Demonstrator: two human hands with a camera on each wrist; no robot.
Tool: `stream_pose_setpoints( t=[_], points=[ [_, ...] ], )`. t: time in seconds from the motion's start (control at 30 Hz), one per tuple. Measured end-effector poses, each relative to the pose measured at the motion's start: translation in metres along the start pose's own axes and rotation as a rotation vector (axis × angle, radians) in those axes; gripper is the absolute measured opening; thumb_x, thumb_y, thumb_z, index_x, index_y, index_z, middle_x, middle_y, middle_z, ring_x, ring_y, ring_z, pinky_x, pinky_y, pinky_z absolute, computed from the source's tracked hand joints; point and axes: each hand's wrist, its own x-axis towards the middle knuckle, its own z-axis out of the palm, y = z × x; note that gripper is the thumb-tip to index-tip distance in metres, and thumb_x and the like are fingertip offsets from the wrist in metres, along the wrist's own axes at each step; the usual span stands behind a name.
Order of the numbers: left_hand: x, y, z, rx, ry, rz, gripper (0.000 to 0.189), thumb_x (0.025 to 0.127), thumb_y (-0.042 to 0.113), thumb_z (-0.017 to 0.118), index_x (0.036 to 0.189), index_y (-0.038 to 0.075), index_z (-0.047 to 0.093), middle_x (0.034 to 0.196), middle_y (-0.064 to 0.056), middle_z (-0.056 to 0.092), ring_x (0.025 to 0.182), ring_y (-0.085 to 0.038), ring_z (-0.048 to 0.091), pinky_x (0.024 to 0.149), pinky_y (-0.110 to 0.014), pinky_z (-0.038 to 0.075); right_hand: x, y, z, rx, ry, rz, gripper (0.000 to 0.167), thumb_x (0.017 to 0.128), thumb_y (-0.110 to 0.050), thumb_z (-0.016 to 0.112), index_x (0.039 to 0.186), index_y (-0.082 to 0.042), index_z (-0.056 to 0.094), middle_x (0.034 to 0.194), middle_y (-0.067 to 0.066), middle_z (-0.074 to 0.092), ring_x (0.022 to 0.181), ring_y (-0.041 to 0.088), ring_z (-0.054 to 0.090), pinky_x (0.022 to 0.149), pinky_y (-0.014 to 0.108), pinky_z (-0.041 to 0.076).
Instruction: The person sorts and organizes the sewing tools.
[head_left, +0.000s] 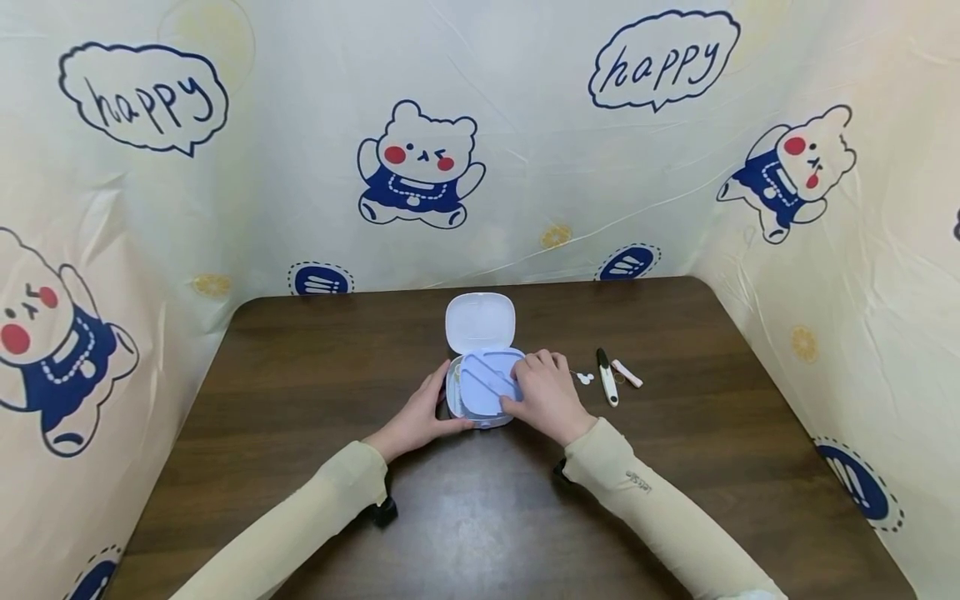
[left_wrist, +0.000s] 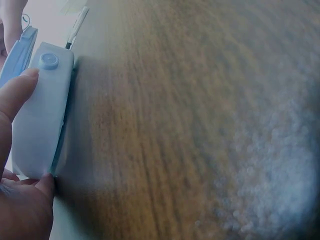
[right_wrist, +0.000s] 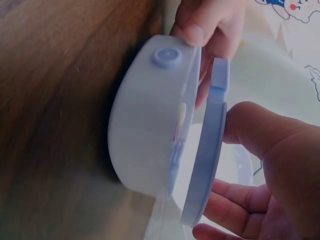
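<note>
A small pale-blue plastic box (head_left: 491,422) stands on the table with its rounded lid (head_left: 480,322) tipped back. My left hand (head_left: 416,423) grips the box at its left side, with the thumb on the front wall near a round button (left_wrist: 49,60). Held in my right hand (head_left: 551,396) is a light-blue tray insert (head_left: 477,390) with slanted ridges. In the right wrist view the insert sits tilted above the box's rim, apart from it along the front. Small items inside the box show only partly, their kinds unclear.
Right of the box lie a black-and-white pen-like tool (head_left: 607,379), a small pale-pink stick (head_left: 627,373) and a white piece (head_left: 584,378) with a thin thread or wire. A printed curtain (head_left: 525,192) encloses the back and sides of the brown table (head_left: 345,358).
</note>
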Motion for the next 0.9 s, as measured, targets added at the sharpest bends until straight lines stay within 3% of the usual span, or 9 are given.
stream_pose_setpoints(
  t=[0.37,0.63,0.9],
  points=[
    [0.001,-0.004,0.002,-0.020,0.014,0.034,0.115,0.086,0.030,0.089,0.165,-0.003,0.012,0.166,-0.027,0.024,0.150,-0.035,0.036,0.118,-0.046,0.038,0.006,-0.010,0.010,0.007,-0.024,-0.012,0.035,0.086,-0.039,0.082,0.093,-0.008,0.068,0.090,0.006,0.065,0.096,0.028,0.053,0.096,0.052,0.044],
    [0.001,-0.005,0.003,-0.011,0.006,0.016,0.116,0.086,0.032,0.088,0.166,0.000,0.011,0.168,-0.024,0.022,0.153,-0.033,0.032,0.119,-0.046,0.036,0.008,-0.013,0.013,0.018,-0.019,-0.015,0.036,0.086,-0.038,0.083,0.091,-0.007,0.067,0.086,0.006,0.062,0.091,0.028,0.051,0.081,0.043,0.042],
    [0.001,-0.005,0.002,-0.013,0.010,0.027,0.115,0.087,0.034,0.088,0.166,0.000,0.011,0.168,-0.024,0.022,0.153,-0.034,0.031,0.119,-0.046,0.036,0.008,-0.013,0.019,0.010,0.019,-0.037,0.036,0.085,-0.036,0.084,0.087,-0.007,0.064,0.082,0.005,0.060,0.085,0.026,0.050,0.075,0.040,0.041]
  ],
)
